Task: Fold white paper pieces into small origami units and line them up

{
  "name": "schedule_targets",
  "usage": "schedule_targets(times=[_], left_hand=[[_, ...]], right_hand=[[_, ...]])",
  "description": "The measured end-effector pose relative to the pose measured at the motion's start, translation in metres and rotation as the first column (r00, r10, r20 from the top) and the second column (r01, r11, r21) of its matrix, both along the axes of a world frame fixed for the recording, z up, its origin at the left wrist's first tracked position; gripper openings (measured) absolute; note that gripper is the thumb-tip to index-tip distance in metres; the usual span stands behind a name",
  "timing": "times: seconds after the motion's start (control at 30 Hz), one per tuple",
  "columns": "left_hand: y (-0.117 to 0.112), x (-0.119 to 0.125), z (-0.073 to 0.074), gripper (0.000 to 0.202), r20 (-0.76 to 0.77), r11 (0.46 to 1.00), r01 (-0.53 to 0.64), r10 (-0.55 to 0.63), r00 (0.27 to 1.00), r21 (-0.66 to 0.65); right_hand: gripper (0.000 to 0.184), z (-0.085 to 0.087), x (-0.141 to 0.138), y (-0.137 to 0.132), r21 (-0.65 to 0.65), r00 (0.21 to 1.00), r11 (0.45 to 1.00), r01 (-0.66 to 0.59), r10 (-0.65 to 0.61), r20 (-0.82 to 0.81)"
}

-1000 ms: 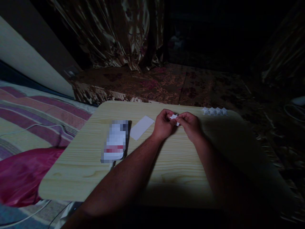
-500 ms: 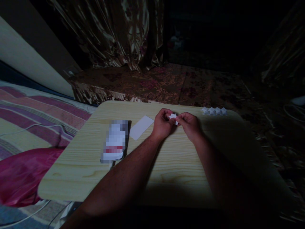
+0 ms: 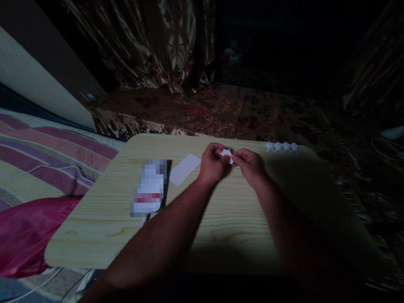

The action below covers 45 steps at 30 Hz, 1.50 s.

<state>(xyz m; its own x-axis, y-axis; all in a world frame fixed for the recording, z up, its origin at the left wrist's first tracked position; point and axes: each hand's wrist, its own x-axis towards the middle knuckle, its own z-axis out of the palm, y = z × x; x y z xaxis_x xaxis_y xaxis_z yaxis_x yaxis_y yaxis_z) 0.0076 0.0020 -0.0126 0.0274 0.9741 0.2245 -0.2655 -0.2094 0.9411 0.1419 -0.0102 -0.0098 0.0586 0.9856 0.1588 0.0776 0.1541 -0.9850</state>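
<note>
Just right of the middle of the frame, I held a small white star point(image 3: 226, 152) over the table point(image 3: 230, 219). My left grip point(image 3: 212, 165) pinched it from its left, thumb laid across its lower part; my right grip point(image 3: 251, 164) pinched its right edge with the fingertips. One tip seemed to point towards the top of the frame, but I couldn't tell a long axis. Further left lay a white paper slip point(image 3: 184, 168) and a phone-like thing point(image 3: 149, 185), pixelated past reading; four similar stars point(image 3: 278, 147) sat in a row at the table's upper right
</note>
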Motion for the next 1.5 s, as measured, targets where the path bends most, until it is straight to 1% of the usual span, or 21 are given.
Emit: schedule_targets(times=[0.17,0.33,0.47,0.53,0.6,0.73,0.83,1.0,1.17,1.27,1.4,1.5], left_hand=[[0.001,-0.001,0.000,0.031,0.001,1.000,-0.017,0.017,1.000,-0.007],[-0.001,-0.001,0.003,0.031,0.014,1.000,-0.001,0.001,1.000,-0.007],[-0.001,-0.002,0.004,0.032,0.019,0.999,-0.015,0.016,1.000,-0.049],[0.000,-0.002,0.004,0.032,0.011,0.997,-0.031,0.032,0.999,-0.074],[0.001,-0.003,0.003,0.033,0.005,0.995,-0.038,0.038,0.999,-0.088],[0.002,-0.003,0.004,0.034,0.004,0.994,-0.039,0.039,0.999,-0.100],[0.001,-0.003,0.005,0.035,0.013,0.994,-0.037,0.038,0.999,-0.102],[-0.002,-0.002,0.007,0.036,0.043,0.997,0.000,0.004,0.999,-0.080],[-0.004,-0.001,0.009,0.037,0.039,0.996,0.035,-0.032,0.999,-0.086],[-0.003,-0.001,0.010,0.038,0.052,0.995,0.045,-0.040,0.998,-0.087],[-0.003,-0.002,0.010,0.045,0.044,0.991,0.073,-0.068,0.997,-0.110],[-0.002,-0.003,0.009,0.047,0.047,0.992,0.065,-0.060,0.997,-0.111]], right_hand=[[0.023,-0.001,0.000,0.000,0.006,1.000,1.000,-0.011,0.011,-0.021],[0.024,-0.002,0.000,0.001,0.014,0.999,0.999,-0.042,0.042,-0.026],[0.022,-0.001,0.001,0.002,-0.006,0.990,1.000,-0.014,0.013,-0.139],[0.020,0.000,0.002,0.002,-0.014,0.981,1.000,-0.017,0.014,-0.195],[0.017,0.001,0.002,0.001,-0.015,0.976,1.000,-0.026,0.022,-0.217],[0.012,0.002,0.002,-0.002,-0.004,0.978,1.000,-0.024,0.023,-0.208],[0.014,0.003,0.001,-0.003,0.006,0.981,1.000,-0.028,0.028,-0.191],[0.018,0.004,0.000,-0.003,-0.006,0.988,1.000,-0.024,0.023,-0.156],[0.018,0.006,-0.001,-0.003,-0.017,0.992,1.000,-0.022,0.020,-0.124],[0.018,0.005,-0.001,-0.002,-0.017,0.991,1.000,-0.023,0.021,-0.133],[0.020,0.001,0.001,0.001,-0.028,0.991,1.000,0.010,-0.013,-0.131],[0.021,-0.001,0.002,0.002,-0.016,0.986,1.000,0.025,-0.028,-0.164]])
